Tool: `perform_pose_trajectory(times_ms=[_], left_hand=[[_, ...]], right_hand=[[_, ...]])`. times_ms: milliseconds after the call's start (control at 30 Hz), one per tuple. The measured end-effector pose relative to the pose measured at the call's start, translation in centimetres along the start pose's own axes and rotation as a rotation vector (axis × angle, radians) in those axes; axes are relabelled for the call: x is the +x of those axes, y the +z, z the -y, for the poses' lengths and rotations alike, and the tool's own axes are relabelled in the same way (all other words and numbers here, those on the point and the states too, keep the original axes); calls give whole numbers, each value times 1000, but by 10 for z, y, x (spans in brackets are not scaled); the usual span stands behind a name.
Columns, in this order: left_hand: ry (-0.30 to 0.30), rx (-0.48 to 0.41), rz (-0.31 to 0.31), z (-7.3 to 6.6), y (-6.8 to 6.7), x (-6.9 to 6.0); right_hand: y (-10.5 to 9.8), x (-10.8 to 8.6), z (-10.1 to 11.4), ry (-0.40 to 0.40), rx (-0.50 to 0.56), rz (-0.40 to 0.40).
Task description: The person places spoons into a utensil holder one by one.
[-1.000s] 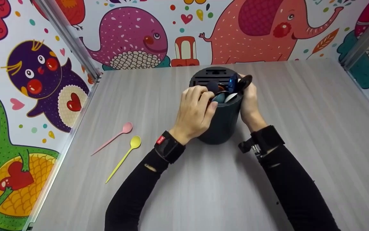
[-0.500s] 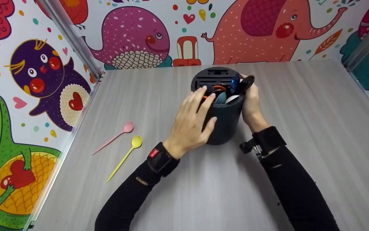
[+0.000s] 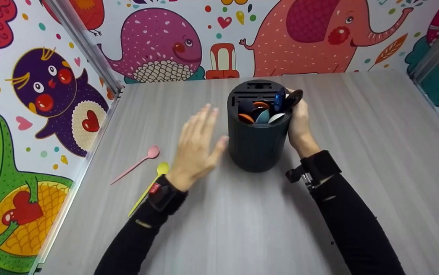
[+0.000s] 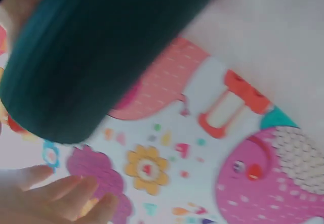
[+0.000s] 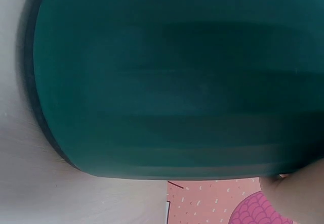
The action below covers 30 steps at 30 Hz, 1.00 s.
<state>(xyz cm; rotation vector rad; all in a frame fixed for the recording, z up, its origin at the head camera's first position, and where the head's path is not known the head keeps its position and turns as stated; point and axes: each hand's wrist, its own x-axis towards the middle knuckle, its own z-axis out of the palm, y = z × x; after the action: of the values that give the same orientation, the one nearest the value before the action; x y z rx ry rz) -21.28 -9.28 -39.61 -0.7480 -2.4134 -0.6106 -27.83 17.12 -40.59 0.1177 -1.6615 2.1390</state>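
Note:
A dark utensil holder, round with a slotted top, stands upright on the table. Several rounded utensil heads poke out of it, among them orange, teal, white and dark blue. My right hand holds the holder's right side, its fingers mostly hidden behind it; in the right wrist view part of that hand shows at the lower right. To the holder's left, my left hand hovers apart from it, fingers straight and holding nothing. In the left wrist view its fingers point away from any object.
Left on the table lie a pink spoon and a yellow spoon, the latter partly covered by my left wrist. Walls with cartoon animals close off the back and left sides, joined by a metal corner post.
My left hand has drawn back from the holder's top toward the left, its fingers straightening. My right hand has stayed on the holder, and the spoons lie as before.

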Motion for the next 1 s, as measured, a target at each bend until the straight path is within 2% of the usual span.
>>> perform_pose_trajectory(times_ms=[67,133,267,400,533,667,833,1000], left_hand=[[-79,8,37,17,-4,-3],[-177,21,104,36,-7,-8],[-391,38,315,73,-13,-19],[-530,34,488,102,-16,-28],[-595,19,580,121,-21,-34],[-633,35,656,129,-26,-38],[-670,72,711,138,-29,-43],[-723,69,759,149,-28,-52]], right_hand=[[0,0,0,-1,0,7],[0,1,0,-2,8,20],[0,1,-1,-6,20,30],[-1,0,-1,-6,14,16],[-1,0,-2,1,6,16],[-1,1,-2,8,9,15],[-1,1,-1,11,12,34],[-1,0,-1,2,-3,37]])
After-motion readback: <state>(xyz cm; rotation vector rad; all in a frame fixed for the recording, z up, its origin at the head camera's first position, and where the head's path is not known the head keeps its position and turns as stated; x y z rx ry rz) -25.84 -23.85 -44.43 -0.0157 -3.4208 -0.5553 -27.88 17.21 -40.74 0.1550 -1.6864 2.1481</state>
